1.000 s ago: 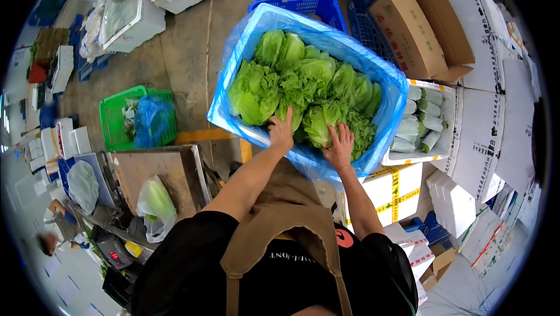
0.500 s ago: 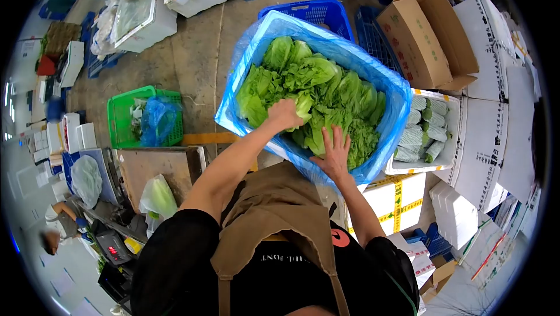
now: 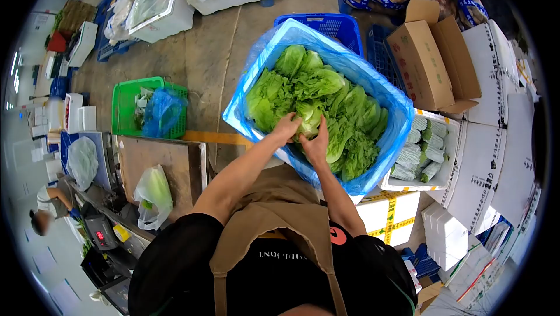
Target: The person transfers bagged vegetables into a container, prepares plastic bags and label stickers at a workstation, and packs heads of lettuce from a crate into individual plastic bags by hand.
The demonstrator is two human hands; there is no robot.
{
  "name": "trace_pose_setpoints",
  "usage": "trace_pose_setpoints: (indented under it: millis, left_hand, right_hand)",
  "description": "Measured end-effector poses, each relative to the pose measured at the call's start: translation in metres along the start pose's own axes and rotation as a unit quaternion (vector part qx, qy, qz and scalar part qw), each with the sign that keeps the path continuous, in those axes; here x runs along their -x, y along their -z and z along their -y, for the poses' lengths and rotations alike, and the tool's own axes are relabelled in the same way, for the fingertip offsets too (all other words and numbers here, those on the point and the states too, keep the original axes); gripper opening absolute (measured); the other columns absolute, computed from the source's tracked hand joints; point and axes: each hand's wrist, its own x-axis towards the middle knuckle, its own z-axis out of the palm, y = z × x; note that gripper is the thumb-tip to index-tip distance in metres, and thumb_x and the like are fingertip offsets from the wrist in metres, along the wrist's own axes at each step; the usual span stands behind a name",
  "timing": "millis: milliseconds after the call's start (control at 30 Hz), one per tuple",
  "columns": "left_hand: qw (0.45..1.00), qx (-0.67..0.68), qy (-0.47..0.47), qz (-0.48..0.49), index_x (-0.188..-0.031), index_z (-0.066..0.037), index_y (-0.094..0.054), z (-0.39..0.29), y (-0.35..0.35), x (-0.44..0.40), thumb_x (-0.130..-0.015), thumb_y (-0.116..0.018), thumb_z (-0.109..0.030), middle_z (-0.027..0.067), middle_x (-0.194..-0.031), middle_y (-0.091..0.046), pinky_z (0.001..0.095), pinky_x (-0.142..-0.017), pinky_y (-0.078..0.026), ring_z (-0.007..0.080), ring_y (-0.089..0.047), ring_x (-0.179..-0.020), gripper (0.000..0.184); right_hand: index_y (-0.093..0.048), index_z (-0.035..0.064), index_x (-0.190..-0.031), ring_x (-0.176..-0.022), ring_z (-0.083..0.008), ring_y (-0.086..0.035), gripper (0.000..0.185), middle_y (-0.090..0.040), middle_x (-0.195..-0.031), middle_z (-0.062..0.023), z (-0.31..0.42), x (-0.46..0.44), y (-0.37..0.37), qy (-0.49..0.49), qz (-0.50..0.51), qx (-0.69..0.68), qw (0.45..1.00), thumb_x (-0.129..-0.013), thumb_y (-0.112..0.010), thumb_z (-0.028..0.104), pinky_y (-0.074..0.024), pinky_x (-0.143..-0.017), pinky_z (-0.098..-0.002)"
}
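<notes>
A foam box (image 3: pixel 233 115) lined with blue plastic film stands before me, full of green leafy lettuce (image 3: pixel 356 109). Near its front left part, both hands are around one head of lettuce (image 3: pixel 308 110), its pale base turned toward me. My left hand (image 3: pixel 284 129) grips it from the left with fingers curled. From the right and below, my right hand (image 3: pixel 316 146) holds the same head, thumb and fingers bent around it. The undersides of the fingers are hidden among the leaves.
A blue crate (image 3: pixel 335 27) touches the box's far side. To the right are a foam box of net-wrapped vegetables (image 3: pixel 429 147) and an open carton (image 3: pixel 417 62). A green basket (image 3: pixel 125 109) and a bagged vegetable (image 3: pixel 156 190) are on the left; another person (image 3: pixel 49 202) is far left.
My right hand has moved left from resting spread on the lettuce to the head beside my left hand. That head is now turned with its base toward me.
</notes>
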Motion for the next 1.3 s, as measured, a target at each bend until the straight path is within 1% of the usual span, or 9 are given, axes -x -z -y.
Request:
trace_pose_setpoints:
  millis: [200, 400, 533, 600, 767, 967, 1100, 1167, 1300]
  left_hand:
    - [0.972, 0.153, 0.062, 0.164, -0.131, -0.005, -0.043, -0.077, 0.044, 0.063, -0.087, -0.054, -0.031, 0.0154, -0.112, -0.056, 0.0356, -0.073, -0.051, 0.0231, -0.059, -0.090, 0.053]
    - [0.887, -0.207, -0.410, -0.050, -0.131, -0.003, -0.039, -0.092, 0.052, 0.131, -0.069, -0.074, -0.030, 0.0181, -0.123, -0.049, 0.0389, -0.093, -0.041, 0.0309, -0.050, -0.111, 0.077]
    - [0.935, 0.032, -0.348, -0.069, -0.133, -0.003, -0.036, -0.082, 0.044, 0.110, -0.063, -0.079, -0.013, 0.0168, -0.127, -0.047, 0.0355, -0.096, -0.040, 0.0249, -0.048, -0.116, 0.083]
    - [0.946, 0.166, -0.276, 0.043, -0.135, -0.002, -0.035, -0.085, 0.067, 0.109, -0.064, -0.079, -0.015, 0.0152, -0.123, -0.050, 0.0335, -0.095, -0.042, 0.0237, -0.050, -0.111, 0.085]
    - [0.884, 0.400, -0.176, 0.165, -0.137, -0.003, -0.033, -0.066, 0.112, 0.105, -0.070, -0.076, -0.013, 0.0085, -0.120, -0.053, 0.0302, -0.093, -0.043, 0.0175, -0.052, -0.108, 0.080]
    - [0.751, 0.565, -0.175, 0.293, -0.136, -0.006, -0.032, -0.041, 0.161, 0.111, -0.080, -0.068, -0.022, 0.0080, -0.126, -0.050, 0.0378, -0.098, -0.040, 0.0237, -0.049, -0.115, 0.068]
    - [0.773, 0.567, -0.187, 0.215, -0.136, -0.009, -0.034, -0.039, 0.191, 0.130, -0.082, -0.065, -0.030, 0.0084, -0.125, -0.050, 0.0411, -0.093, -0.043, 0.0235, -0.050, -0.114, 0.065]
    - [0.822, 0.534, -0.146, 0.134, -0.136, -0.009, -0.034, -0.036, 0.209, 0.144, -0.082, -0.065, -0.036, 0.0092, -0.124, -0.051, 0.0409, -0.090, -0.046, 0.0231, -0.052, -0.112, 0.067]
    - [0.912, 0.409, -0.001, -0.017, -0.138, -0.010, -0.032, -0.011, 0.241, 0.173, -0.079, -0.061, -0.054, 0.0146, -0.124, -0.051, 0.0447, -0.086, -0.046, 0.0265, -0.052, -0.111, 0.079]
  right_hand:
    - [-0.037, -0.0047, -0.130, -0.097, -0.0295, -0.057, 0.074, -0.056, -0.109, -0.0203, 0.071, -0.005, 0.042, 0.017, -0.084, -0.038, 0.996, -0.064, -0.067, 0.013, -0.0447, -0.085, -0.0349]
    - [-0.038, -0.0094, -0.127, -0.093, -0.0221, -0.058, 0.066, -0.057, -0.106, -0.0200, 0.125, -0.005, 0.091, -0.100, -0.023, -0.120, 0.987, -0.074, -0.068, 0.017, -0.0467, -0.078, -0.0294]
    - [-0.038, -0.0082, -0.128, -0.089, -0.0189, -0.058, 0.064, -0.058, -0.105, -0.0198, 0.140, 0.004, 0.090, -0.028, 0.050, -0.112, 0.992, -0.079, -0.067, 0.019, -0.0470, -0.075, -0.0287]
    - [-0.046, -0.0073, -0.124, -0.088, -0.0155, -0.058, 0.052, -0.060, -0.102, -0.0170, 0.176, 0.009, 0.107, -0.018, 0.114, -0.031, 0.993, -0.083, -0.065, 0.017, -0.0465, -0.075, -0.0259]
    - [-0.057, -0.0048, -0.114, -0.080, -0.0120, -0.061, 0.038, -0.066, -0.096, -0.0121, 0.174, -0.031, 0.134, 0.050, 0.020, -0.061, 0.997, -0.084, -0.063, 0.019, -0.0488, -0.070, -0.0257]
    - [-0.018, 0.0058, -0.143, -0.136, -0.0330, -0.019, 0.114, -0.023, -0.145, -0.0212, 0.204, -0.066, 0.118, 0.055, 0.333, -0.161, 0.927, -0.061, -0.068, 0.068, -0.0215, -0.107, -0.0466]
    - [-0.019, 0.0092, -0.144, -0.132, -0.0362, -0.026, 0.124, -0.024, -0.146, -0.0176, 0.196, -0.071, 0.057, 0.043, 0.486, -0.196, 0.851, -0.051, -0.063, 0.079, -0.0256, -0.105, -0.0489]
    - [-0.026, 0.0074, -0.141, -0.127, -0.0317, -0.037, 0.115, -0.034, -0.142, -0.0141, 0.167, -0.052, 0.024, -0.148, 0.555, -0.363, 0.733, -0.056, -0.059, 0.078, -0.0328, -0.102, -0.0437]
    - [-0.037, 0.0047, -0.135, -0.117, -0.0281, -0.047, 0.087, -0.046, -0.132, -0.0123, 0.139, -0.014, -0.030, -0.256, 0.523, -0.352, 0.733, -0.075, -0.055, 0.066, -0.0407, -0.095, -0.0394]
